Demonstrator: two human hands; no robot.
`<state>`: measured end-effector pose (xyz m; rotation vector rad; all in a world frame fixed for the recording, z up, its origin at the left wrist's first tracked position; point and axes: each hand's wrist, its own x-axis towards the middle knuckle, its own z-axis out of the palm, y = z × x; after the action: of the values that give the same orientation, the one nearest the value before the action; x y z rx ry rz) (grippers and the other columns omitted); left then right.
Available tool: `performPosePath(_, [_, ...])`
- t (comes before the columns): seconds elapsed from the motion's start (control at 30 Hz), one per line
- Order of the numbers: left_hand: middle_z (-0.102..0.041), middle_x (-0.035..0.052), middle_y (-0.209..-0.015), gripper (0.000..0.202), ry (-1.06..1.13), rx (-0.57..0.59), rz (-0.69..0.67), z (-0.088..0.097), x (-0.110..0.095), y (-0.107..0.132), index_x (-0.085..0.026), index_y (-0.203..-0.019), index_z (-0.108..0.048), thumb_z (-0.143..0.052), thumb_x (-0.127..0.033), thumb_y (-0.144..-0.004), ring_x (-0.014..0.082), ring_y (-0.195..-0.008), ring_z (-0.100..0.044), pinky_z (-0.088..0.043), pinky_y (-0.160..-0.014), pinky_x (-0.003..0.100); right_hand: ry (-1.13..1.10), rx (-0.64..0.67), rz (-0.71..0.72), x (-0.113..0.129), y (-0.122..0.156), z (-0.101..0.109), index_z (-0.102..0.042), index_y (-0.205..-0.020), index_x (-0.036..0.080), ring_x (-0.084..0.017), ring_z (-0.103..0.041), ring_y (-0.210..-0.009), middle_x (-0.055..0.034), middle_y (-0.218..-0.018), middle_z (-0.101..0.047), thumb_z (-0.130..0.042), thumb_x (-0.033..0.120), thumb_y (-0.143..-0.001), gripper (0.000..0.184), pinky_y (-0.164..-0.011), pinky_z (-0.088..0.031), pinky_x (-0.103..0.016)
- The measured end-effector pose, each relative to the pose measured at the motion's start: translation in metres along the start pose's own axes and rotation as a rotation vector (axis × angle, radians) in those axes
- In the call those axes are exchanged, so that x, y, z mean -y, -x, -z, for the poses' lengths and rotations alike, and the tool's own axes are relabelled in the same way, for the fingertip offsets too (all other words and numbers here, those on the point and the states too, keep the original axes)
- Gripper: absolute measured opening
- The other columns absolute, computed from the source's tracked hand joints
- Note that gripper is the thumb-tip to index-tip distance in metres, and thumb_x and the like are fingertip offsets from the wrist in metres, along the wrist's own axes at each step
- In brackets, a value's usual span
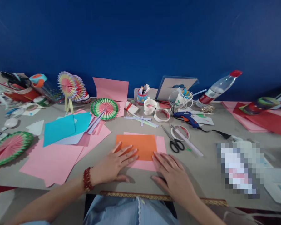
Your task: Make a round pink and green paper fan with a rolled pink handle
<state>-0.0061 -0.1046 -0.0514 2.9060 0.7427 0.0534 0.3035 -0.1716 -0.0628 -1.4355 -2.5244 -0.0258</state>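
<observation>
An orange paper sheet (138, 144) lies on a pink sheet (161, 145) near the table's front edge. My left hand (113, 165) rests flat with fingers stretched out, its fingertips on the orange sheet's lower left part. A red bead bracelet (87, 179) is on that wrist. My right hand (173, 174) lies flat too, fingers spread, fingertips touching the orange sheet's lower right corner. Neither hand holds anything.
Black-handled scissors (173, 141), tape rolls (162, 115) and a blue glue gun (186, 118) lie right of the sheets. Pink and turquoise papers (61, 128) and pleated paper fans (104, 108) fill the left. A plastic bottle (216, 88) leans at the back; red paper (262, 120) lies far right.
</observation>
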Motion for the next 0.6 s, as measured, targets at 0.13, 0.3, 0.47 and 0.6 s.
performPosePath(0.13, [-0.032,0.0097,-0.161,0.082,-0.106,-0.035,0.143,-0.001,0.000,0.043,-0.021,-0.159,-0.016,-0.038,-0.066,-0.095,0.0263,-0.151,-0.021,0.002,-0.123,0.048,0.056,-0.031,-0.007,-0.004,0.013,0.001,-0.052,-0.142,0.019,-0.030,-0.049,-0.130,-0.0093,-0.146,-0.055,-0.049,0.042,-0.098,0.050,-0.105,-0.040,-0.050])
performPosePath(0.3, [-0.034,0.0098,-0.160,0.079,-0.162,-0.077,0.280,-0.006,-0.005,0.074,-0.020,-0.158,-0.020,-0.040,-0.064,-0.096,0.0278,-0.150,-0.024,-0.012,-0.123,0.045,0.062,-0.055,-0.010,-0.007,0.015,-0.001,-0.056,-0.138,0.020,-0.030,-0.052,-0.127,-0.0088,-0.142,-0.059,-0.049,0.036,-0.098,0.044,-0.102,-0.042,-0.049])
performPosePath(0.47, [-0.035,0.0108,-0.160,0.078,-0.153,-0.093,0.298,-0.009,-0.008,0.073,-0.021,-0.158,-0.020,-0.041,-0.063,-0.096,0.0278,-0.150,-0.025,-0.016,-0.122,0.048,0.012,-0.093,-0.010,-0.013,-0.008,0.009,-0.065,-0.125,0.021,-0.028,-0.059,-0.110,-0.0101,-0.127,-0.068,-0.049,0.030,-0.098,0.033,-0.098,-0.042,-0.048])
performPosePath(0.6, [-0.036,0.0106,-0.159,0.078,-0.159,-0.114,0.301,-0.010,-0.007,0.072,-0.022,-0.158,-0.021,-0.044,-0.061,-0.095,0.0281,-0.151,-0.024,-0.017,-0.122,0.050,0.031,-0.093,0.119,0.001,-0.045,0.012,-0.066,-0.120,0.019,-0.027,-0.058,-0.107,-0.0107,-0.118,-0.070,-0.054,0.020,-0.095,0.028,-0.094,-0.042,-0.042])
